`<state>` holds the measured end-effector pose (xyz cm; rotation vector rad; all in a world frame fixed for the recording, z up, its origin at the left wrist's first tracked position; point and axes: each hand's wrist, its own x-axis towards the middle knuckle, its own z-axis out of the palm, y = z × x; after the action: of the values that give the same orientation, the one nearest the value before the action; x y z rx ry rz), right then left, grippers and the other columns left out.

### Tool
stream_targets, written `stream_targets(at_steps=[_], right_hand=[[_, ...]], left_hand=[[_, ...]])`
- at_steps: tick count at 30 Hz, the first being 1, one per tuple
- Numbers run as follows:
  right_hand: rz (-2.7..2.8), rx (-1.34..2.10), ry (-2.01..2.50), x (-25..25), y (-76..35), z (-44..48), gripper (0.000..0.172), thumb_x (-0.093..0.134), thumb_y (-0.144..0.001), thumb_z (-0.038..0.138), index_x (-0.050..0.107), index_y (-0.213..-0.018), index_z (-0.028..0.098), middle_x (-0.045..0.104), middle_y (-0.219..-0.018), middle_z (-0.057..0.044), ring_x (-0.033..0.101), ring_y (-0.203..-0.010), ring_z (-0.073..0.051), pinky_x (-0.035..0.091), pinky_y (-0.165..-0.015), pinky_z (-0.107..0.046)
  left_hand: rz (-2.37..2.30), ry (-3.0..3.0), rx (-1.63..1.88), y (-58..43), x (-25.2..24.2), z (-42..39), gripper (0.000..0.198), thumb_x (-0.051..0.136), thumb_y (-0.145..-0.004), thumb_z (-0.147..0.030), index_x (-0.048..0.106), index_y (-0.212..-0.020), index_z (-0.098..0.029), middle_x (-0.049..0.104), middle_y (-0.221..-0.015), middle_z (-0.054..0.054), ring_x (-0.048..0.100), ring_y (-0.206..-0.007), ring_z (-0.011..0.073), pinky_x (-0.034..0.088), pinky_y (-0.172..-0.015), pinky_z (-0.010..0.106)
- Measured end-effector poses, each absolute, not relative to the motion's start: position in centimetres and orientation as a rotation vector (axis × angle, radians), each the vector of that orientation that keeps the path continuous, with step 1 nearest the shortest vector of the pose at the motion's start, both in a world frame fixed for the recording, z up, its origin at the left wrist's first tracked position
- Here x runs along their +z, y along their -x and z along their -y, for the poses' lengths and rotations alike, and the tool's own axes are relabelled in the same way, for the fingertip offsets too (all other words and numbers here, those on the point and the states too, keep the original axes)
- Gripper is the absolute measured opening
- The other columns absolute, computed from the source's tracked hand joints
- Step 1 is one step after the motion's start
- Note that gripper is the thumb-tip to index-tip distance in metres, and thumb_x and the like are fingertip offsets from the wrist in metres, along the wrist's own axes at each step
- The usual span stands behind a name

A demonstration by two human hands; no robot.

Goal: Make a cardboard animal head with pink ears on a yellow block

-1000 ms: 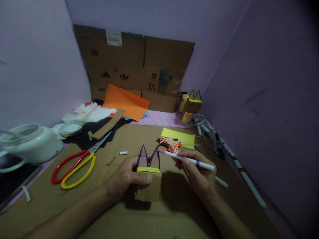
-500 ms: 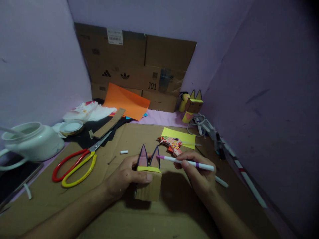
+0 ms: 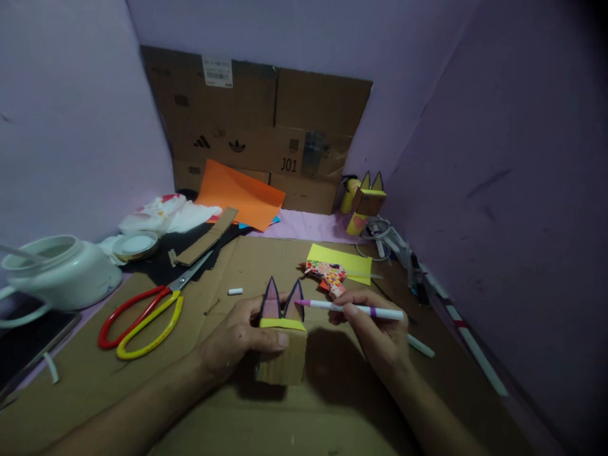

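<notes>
Cardboard block (image 3: 284, 364), pointed paper ears (image 3: 272, 305), slim marker (image 3: 361, 310)

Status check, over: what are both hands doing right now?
Left hand grips eared cardboard box. Right hand holds white marker, tip at one ear. Scissors lie apart, on the left.

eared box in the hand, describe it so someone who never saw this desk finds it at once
On the cardboard mat, look at the middle front, where the left hand grips a cardboard box. It has a yellow strip on top and two pointed pink ears, with the pen tip at one ear. The other eared figure stands back by the wall, untouched.
</notes>
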<state>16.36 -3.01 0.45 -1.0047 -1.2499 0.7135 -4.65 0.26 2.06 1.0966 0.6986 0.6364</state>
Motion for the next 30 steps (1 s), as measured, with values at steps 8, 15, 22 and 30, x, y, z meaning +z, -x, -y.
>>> stream_targets(at_steps=[8, 15, 22, 30], right_hand=[[1.261, 0.755, 0.991, 0.25, -16.43, 2.97, 0.011, 0.064, -0.081, 0.025, 0.073, -0.077, 0.019, 0.068, -0.058, -0.001, 0.063, -0.053, -0.015, 0.048, -0.05, -0.025], [1.192, 0.745, 0.979, 0.26, -16.19, 3.02, 0.009, 0.065, -0.081, 0.024, 0.073, -0.081, 0.021, 0.073, -0.065, -0.002, 0.067, -0.058, -0.016, 0.051, -0.053, -0.025], [1.363, 0.762, 1.004, 0.69, -16.19, 3.17, 0.012, 0.063, -0.082, 0.023, 0.073, -0.075, 0.02, 0.069, -0.057, -0.001, 0.063, -0.052, -0.015, 0.049, -0.049, -0.024], [1.219, 0.74, 0.984, 0.48, -16.21, 3.1, 0.009, 0.065, -0.081, 0.023, 0.073, -0.08, 0.022, 0.072, -0.063, -0.001, 0.066, -0.056, -0.015, 0.051, -0.052, -0.023]], left_hand=[[-0.703, -1.089, 0.65, 4.63, 2.18, -0.35, 0.041, 0.076, -0.056, -0.024, 0.066, -0.093, -0.013, 0.059, -0.073, 0.001, 0.051, -0.068, 0.0166, 0.039, -0.061, 0.025], [-0.689, -1.106, 0.647, 4.65, 2.24, -0.25, 0.044, 0.075, -0.056, -0.025, 0.066, -0.097, -0.013, 0.059, -0.074, 0.001, 0.048, -0.066, 0.0153, 0.037, -0.058, 0.024], [-0.738, -1.081, 0.662, 4.59, 2.31, -0.35, 0.049, 0.076, -0.055, -0.025, 0.065, -0.101, -0.014, 0.062, -0.079, 0.003, 0.053, -0.073, 0.0193, 0.041, -0.065, 0.027], [-0.709, -1.106, 0.664, 4.74, 2.0, -0.43, 0.04, 0.075, -0.057, -0.024, 0.066, -0.095, -0.014, 0.058, -0.075, 0.0, 0.052, -0.071, 0.0174, 0.039, -0.063, 0.026]])
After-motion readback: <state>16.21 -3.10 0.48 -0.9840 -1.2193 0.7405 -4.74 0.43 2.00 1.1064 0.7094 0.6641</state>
